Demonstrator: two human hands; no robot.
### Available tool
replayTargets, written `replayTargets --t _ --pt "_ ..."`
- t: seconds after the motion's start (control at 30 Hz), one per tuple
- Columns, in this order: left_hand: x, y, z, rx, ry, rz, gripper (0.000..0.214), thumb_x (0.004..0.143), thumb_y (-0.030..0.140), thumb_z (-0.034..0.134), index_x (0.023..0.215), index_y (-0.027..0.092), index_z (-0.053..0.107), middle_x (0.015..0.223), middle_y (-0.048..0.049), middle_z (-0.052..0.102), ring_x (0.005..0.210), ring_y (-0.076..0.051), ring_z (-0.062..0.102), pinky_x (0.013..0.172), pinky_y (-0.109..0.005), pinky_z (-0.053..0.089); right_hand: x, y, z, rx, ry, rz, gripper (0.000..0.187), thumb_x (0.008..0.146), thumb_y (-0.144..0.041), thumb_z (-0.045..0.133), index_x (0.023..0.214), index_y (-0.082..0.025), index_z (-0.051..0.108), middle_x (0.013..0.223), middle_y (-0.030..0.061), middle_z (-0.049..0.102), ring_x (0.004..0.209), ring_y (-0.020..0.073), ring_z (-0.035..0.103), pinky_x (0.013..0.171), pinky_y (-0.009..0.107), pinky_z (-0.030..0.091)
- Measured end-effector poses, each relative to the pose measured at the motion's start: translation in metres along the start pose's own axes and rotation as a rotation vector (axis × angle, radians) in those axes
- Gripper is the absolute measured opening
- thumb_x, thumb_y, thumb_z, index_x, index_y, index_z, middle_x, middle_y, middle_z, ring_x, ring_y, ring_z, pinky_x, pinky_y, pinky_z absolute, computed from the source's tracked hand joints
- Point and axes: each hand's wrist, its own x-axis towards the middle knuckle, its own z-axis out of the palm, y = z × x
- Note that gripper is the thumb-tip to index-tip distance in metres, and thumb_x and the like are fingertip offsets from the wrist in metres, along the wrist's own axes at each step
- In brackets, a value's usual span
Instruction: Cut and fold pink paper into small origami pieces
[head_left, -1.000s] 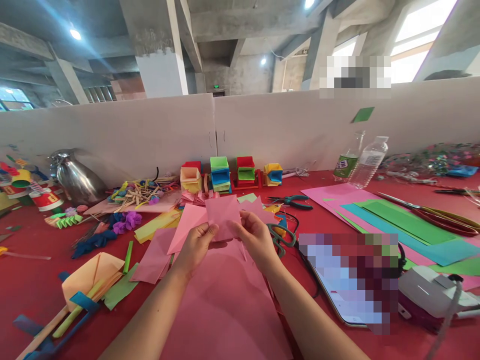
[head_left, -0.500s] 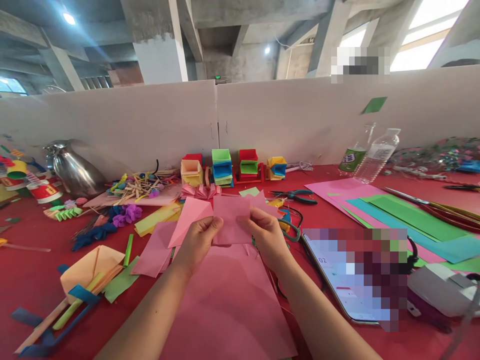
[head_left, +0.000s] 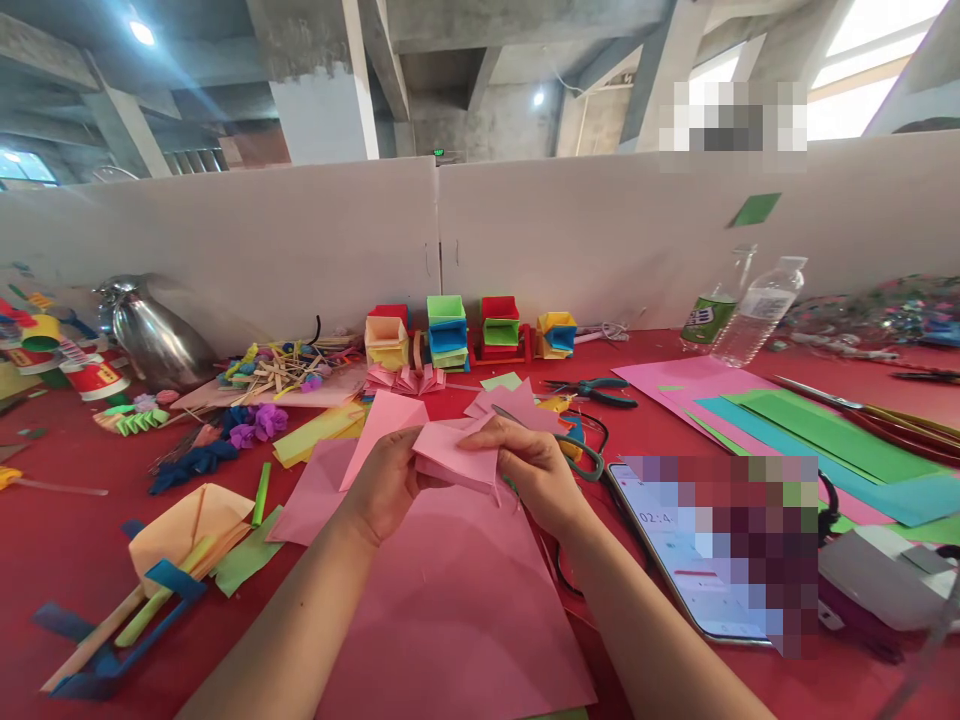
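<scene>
A small folded piece of pink paper (head_left: 454,456) is held level between both hands, with a lower layer showing along its front edge. My left hand (head_left: 390,482) grips it from the left, thumb hidden by the paper. The fingers of my right hand (head_left: 531,468) press on its right edge from above. Beneath both hands lies a large pink sheet (head_left: 450,610) on the red table. A pink paper piece (head_left: 386,425) stands behind my left hand, and more pink paper (head_left: 319,490) lies left of it. Scissors (head_left: 589,462) lie partly hidden behind my right hand.
Folded paper boxes (head_left: 447,333) stand along the white partition (head_left: 300,250). Pliers (head_left: 600,390) lie in front of them. A phone (head_left: 690,560) and a stack of coloured sheets (head_left: 832,420) are at right. Left are a paper-and-stick model (head_left: 187,530) and a metal jug (head_left: 161,335).
The small pink paper has tipped from facing me to nearly flat, and its layers now show. My right fingers have moved over its top, while my left thumb has gone from its face.
</scene>
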Motion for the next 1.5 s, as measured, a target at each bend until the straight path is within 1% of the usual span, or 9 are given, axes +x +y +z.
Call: replayTargets --t 0.1,0.23,0.43,0.67,0.77,0.9,1.07,1.23,1.5 --pt "-0.002 0.001 0.007 -0.117 -0.033 0.016 0.029 0.077 0.039 0.06 0.092 0.016 0.066 0.09 -0.0073 0.069 0.086 -0.02 0.062 0.072 -0.03 0.051 0.0 0.002 0.0 -0.098 0.069 -0.082 0.037 0.074 -0.006 0.045 0.088 -0.026 0.073 0.075 0.0012 0.058 0.073 0.0128 0.052 0.066 0.026 0.041" --pt "-0.004 -0.007 0.016 -0.11 -0.111 0.196 0.026 0.077 0.036 0.063 0.093 0.016 0.066 0.097 -0.0067 0.067 0.094 -0.019 0.059 0.081 -0.028 0.046 0.001 0.004 0.0 -0.141 0.124 -0.119 0.036 0.077 -0.008 0.046 0.092 -0.028 0.072 0.076 0.001 0.053 0.073 0.0122 0.052 0.064 0.025 0.042" --pt "-0.006 -0.004 0.012 0.429 0.062 0.356 0.025 0.081 0.034 0.057 0.1 0.018 0.063 0.076 -0.0004 0.064 0.071 -0.014 0.058 0.068 -0.025 0.044 -0.002 -0.002 0.004 -0.189 0.137 -0.105 0.034 0.079 -0.009 0.045 0.089 -0.027 0.072 0.093 0.0028 0.057 0.089 0.0152 0.054 0.075 0.028 0.043" --pt "-0.009 -0.001 0.011 0.672 -0.018 0.384 0.027 0.084 0.035 0.053 0.105 0.019 0.059 0.099 -0.0051 0.064 0.091 -0.018 0.058 0.079 -0.026 0.042 0.001 -0.003 0.009 -0.276 0.284 -0.052 0.015 0.078 -0.031 0.062 0.09 -0.023 0.068 0.087 0.0031 0.064 0.082 0.0161 0.057 0.075 0.03 0.044" --pt "-0.011 -0.006 0.014 0.673 -0.014 0.372 0.023 0.084 0.034 0.053 0.102 0.019 0.055 0.099 -0.0051 0.062 0.091 -0.017 0.057 0.077 -0.024 0.042 0.002 -0.001 0.007 -0.221 0.239 0.011 0.013 0.077 -0.034 0.063 0.078 -0.022 0.069 0.076 0.0029 0.065 0.076 0.0164 0.056 0.072 0.031 0.044" --pt "-0.011 -0.009 0.017 0.591 0.028 0.358 0.025 0.08 0.036 0.059 0.096 0.019 0.051 0.083 -0.0016 0.062 0.069 -0.013 0.056 0.06 -0.021 0.04 0.001 0.0 0.005 -0.098 0.215 0.056 0.014 0.075 -0.034 0.065 0.077 -0.021 0.069 0.075 0.0019 0.064 0.071 0.0143 0.054 0.067 0.028 0.042" --pt "-0.014 -0.008 0.021 0.554 0.044 0.428 0.026 0.083 0.04 0.054 0.092 0.017 0.063 0.081 -0.0026 0.064 0.077 -0.015 0.056 0.071 -0.022 0.04 0.001 0.001 0.005 0.053 0.248 0.104 0.013 0.073 -0.033 0.067 0.074 -0.02 0.068 0.073 0.0003 0.062 0.068 0.0119 0.053 0.064 0.025 0.041" --pt "-0.015 -0.01 0.018 0.511 0.034 0.412 0.038 0.085 0.048 0.047 0.077 0.015 0.065 0.067 -0.0012 0.06 0.064 -0.014 0.052 0.062 -0.023 0.04 0.002 -0.003 0.007 0.236 0.317 0.185 0.015 0.067 -0.033 0.072 0.072 -0.02 0.068 0.071 -0.0018 0.062 0.063 0.0094 0.051 0.061 0.023 0.04" --pt "-0.014 -0.009 0.017 0.45 -0.033 0.437 0.033 0.086 0.042 0.049 0.097 0.017 0.067 0.087 -0.0049 0.067 0.081 -0.017 0.06 0.072 -0.025 0.045 0.002 -0.005 0.007 0.262 0.334 0.226 0.021 0.067 -0.038 0.071 0.073 -0.018 0.067 0.07 0.0004 0.063 0.062 0.01 0.051 0.059 0.023 0.041"
